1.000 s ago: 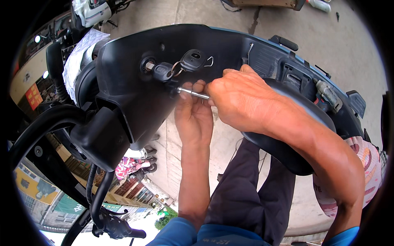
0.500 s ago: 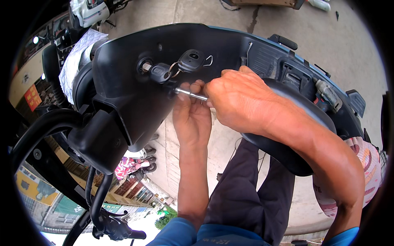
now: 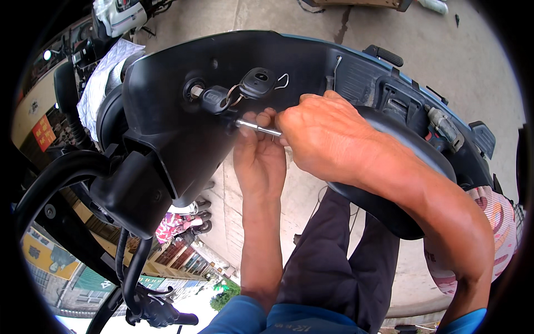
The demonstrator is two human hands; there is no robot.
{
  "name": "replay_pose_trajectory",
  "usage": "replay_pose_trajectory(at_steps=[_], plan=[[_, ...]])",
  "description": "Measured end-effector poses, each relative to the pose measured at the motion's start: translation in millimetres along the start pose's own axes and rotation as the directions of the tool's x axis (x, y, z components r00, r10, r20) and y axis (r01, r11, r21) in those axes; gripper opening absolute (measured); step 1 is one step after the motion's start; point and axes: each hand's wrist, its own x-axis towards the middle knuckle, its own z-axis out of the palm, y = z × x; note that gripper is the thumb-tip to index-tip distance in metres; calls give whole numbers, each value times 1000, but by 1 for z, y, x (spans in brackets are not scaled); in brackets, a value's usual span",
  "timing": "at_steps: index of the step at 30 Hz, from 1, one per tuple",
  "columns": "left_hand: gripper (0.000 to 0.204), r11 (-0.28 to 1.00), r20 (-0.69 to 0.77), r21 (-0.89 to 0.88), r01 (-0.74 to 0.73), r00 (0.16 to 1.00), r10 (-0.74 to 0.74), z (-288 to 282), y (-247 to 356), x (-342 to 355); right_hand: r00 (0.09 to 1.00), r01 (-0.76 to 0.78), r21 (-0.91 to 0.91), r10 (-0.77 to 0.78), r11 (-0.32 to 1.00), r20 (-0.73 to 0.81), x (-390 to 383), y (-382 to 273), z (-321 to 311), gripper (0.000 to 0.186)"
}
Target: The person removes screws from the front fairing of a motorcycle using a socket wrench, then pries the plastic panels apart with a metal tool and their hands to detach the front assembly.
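A screwdriver with a shiny metal shaft (image 3: 260, 129) points left at the black front panel (image 3: 267, 58) of a scooter. My right hand (image 3: 328, 136) is closed round its rear end, hiding the handle. Beside the tip, the curled fingers of my left hand (image 3: 261, 161) pinch the shaft from below and behind. The tip lies close against the panel's lower part; what it meets there is too dark to make out. Just above, a key (image 3: 214, 99) sits in the ignition lock, with a black fob (image 3: 258, 82) on its ring.
Black handlebar tubing (image 3: 61, 167) and a lever (image 3: 153, 309) lie to the left. A cordless power tool (image 3: 445, 131) rests on the scooter at right, beyond the black seat (image 3: 428, 153). Patterned cloth (image 3: 492, 214) is by my right elbow. Another vehicle with a white cover (image 3: 108, 83) stands far left.
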Motion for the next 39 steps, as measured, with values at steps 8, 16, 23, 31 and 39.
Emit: replay_pose_trajectory(at_steps=[8,16,23,31,39], plan=[[69,982,-11,-172,73,997,-76,14,13,-13,981,-16,-368,-56,930,-184,-1,-3,18,11],[69,979,13,-197,48,999,-46,19,17,1,971,-197,-94,208,976,115,4,-14,-30,22],[43,919,55,-393,19,998,3,30,8,16,965,-259,80,254,962,70,10,3,-39,28],[31,788,66,-613,62,997,-27,44,-33,19,973,-225,169,213,960,87,10,24,-47,32],[37,923,-367,-271,273,857,-362,-21,-52,19,965,-258,-64,254,964,-64,1,25,-85,33]])
